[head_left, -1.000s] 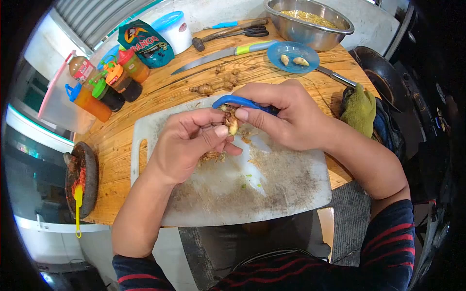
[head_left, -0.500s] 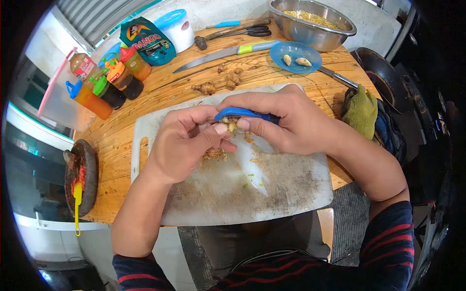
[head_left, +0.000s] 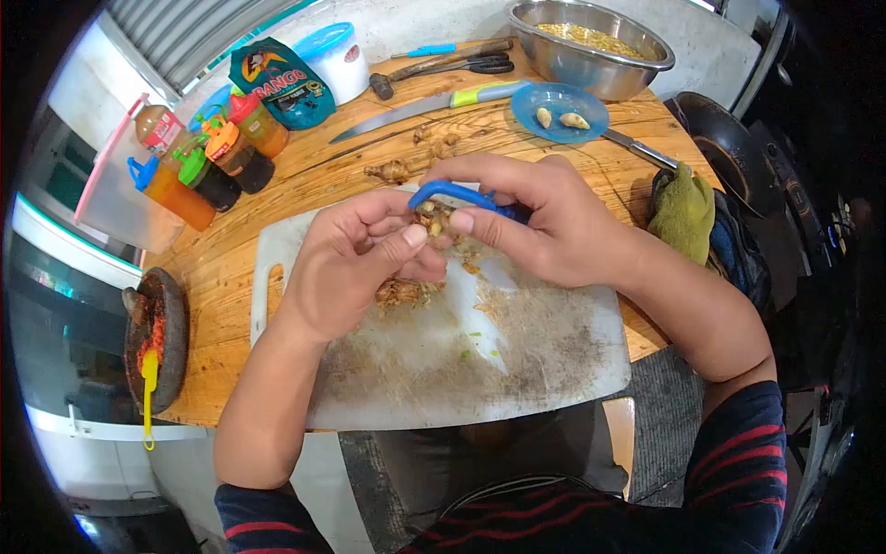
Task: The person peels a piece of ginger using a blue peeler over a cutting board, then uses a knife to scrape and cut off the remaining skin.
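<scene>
Pinching a knobbly root [head_left: 431, 220] between left fingers [head_left: 413, 236], thumb on the near side. Gripping a blue-framed tool [head_left: 457, 190], apparently a peeler, with right fingers [head_left: 464, 222] closed round it, the thumb at or just beside the root's right end; hard to tell whether touching. Holding root and tool together above a white cutting board [head_left: 544, 351].

Judging by pale yellow flesh among brown skin, probably partway through stripping the skin from this root. For the next stroke, best to turn the root slightly, bring brown skin under the frame, and hold the left pinch firm but clear of the cutting edge.

Dotted mid-board with green specks [head_left: 465, 355]; heaped beside the left fingers with brown peelings [head_left: 399, 293]. Beyond the board, strewn over the wooden surface [head_left: 305, 175] with unpeeled roots [head_left: 389, 171]. Farther off, laid with a long knife [head_left: 392, 118], blade pointing left, and, near its handle, a blue plate [head_left: 558, 96] bearing two pale pieces [head_left: 574, 121]. Backed at the far edge by a metal bowl [head_left: 623, 83], its yellowish contents impossible to identify.
</scene>
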Available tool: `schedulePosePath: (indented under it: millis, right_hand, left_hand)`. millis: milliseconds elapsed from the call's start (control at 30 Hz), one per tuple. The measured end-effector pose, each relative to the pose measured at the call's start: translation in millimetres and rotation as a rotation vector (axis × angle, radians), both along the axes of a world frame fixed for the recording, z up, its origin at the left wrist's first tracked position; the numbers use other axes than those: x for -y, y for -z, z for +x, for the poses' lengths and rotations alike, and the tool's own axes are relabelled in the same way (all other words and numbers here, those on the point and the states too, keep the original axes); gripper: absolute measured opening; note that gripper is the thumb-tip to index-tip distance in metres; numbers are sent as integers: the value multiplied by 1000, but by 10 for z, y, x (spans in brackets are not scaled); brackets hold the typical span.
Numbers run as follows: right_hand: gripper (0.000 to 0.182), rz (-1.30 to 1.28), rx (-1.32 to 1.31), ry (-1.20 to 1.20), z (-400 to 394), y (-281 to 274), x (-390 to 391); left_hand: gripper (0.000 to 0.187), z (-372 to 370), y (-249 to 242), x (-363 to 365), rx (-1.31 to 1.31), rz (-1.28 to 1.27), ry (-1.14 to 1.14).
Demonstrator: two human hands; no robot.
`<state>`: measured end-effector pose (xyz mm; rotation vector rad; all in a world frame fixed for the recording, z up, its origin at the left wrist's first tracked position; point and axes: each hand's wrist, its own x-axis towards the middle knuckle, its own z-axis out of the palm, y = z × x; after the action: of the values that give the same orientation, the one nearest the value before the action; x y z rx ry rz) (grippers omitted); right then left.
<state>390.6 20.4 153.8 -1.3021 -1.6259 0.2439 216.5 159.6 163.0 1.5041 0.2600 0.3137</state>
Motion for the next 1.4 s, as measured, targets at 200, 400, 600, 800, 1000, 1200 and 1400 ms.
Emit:
schedulePosePath:
  millis: [200, 400, 600, 800, 1000, 1200, 1400]
  right_hand:
    - [29, 18, 165, 18, -50, 24, -4]
    - [24, 74, 303, 62, -37, 54, 6]
    - [27, 146, -58, 6, 75, 128, -143]
    - [29, 69, 46, -3, -45, 75, -50]
    - [25, 44, 34, -75, -32, 46, -22]
    - [22, -121, -161, -45, -4, 5, -5]
    - [25, 66, -9, -18, -2, -22, -6]
  left_hand:
    - [24, -10, -44, 49, -51, -92, -20]
    - [22, -47, -29, 13, -58, -89, 83]
    - [24, -25, -22, 0, -10, -91, 52]
    - [24, -2, 7, 25, -18, -117, 19]
    - [18, -26, -30, 42, -42, -74, 38]
    - [19, -17, 9, 40, -17, -44, 82]
    - [20, -14, -30, 21, -43, -55, 33]
